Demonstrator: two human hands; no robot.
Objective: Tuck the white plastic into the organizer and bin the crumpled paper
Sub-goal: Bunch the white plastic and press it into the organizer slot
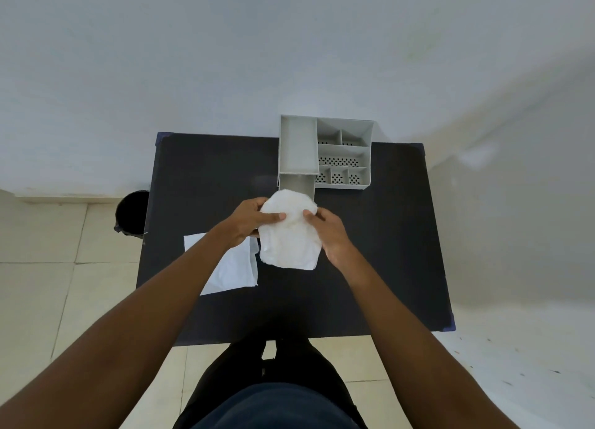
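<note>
Both hands hold a folded white plastic sheet [289, 235] above the black table [370, 251], just in front of the grey organizer [322, 151]. My left hand [254, 219] grips its left edge, thumb on top. My right hand [328, 232] grips its right edge. The sheet's far end sits close to the front of the organizer's tall left compartment [297, 148]. A flat white sheet [235, 267] lies on the table under my left forearm. No crumpled paper can be made out.
A black bin [132, 213] stands on the tiled floor beside the table's left edge. The organizer's right side has several small perforated compartments [341, 161]. A white wall runs behind the table. My legs are at the near edge.
</note>
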